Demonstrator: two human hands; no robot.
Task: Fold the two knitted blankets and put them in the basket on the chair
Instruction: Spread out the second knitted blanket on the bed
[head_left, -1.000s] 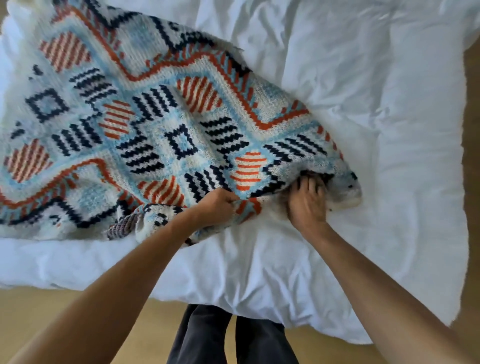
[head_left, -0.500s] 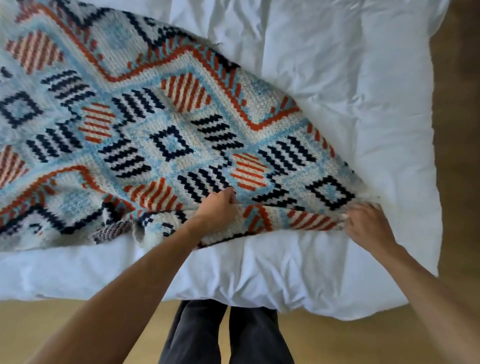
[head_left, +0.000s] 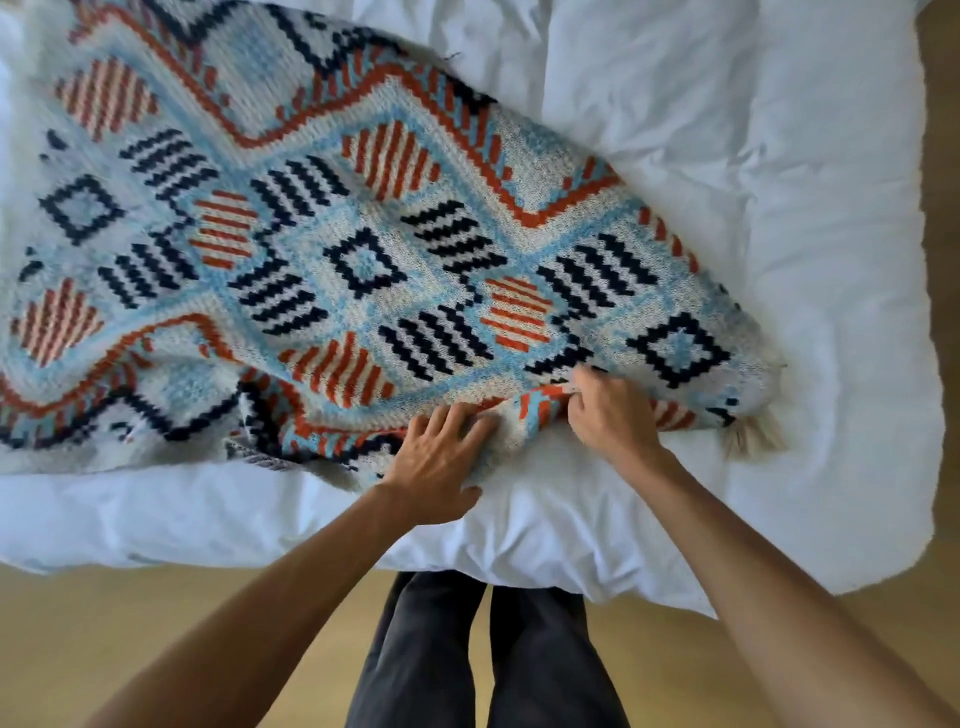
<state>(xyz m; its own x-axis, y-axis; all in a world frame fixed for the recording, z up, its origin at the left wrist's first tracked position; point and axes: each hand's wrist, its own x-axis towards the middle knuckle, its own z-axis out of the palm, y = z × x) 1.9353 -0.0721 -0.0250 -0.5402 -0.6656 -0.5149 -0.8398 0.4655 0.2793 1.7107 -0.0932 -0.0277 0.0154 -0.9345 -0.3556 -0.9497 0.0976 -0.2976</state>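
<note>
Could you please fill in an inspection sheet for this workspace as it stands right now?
Surface: white rumpled duvet, spread out.
Job's things: one white, blue, navy and orange patterned knitted blanket spread on it, near edge rumpled; second blanket, basket, chair not in view.
Clutter: nothing seen.
Hands: left hand rests open on the near edge; right hand pinches that edge with curled fingers.
Cables: nothing seen.
Surroundings: light wooden floor; person's dark trousers.

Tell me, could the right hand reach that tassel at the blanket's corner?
Probably yes. The tassel lies bare on the white duvet just beside the right hand, with nothing between them. That hand pinches the edge of the blanket, though, so it would have to let go first.
</note>
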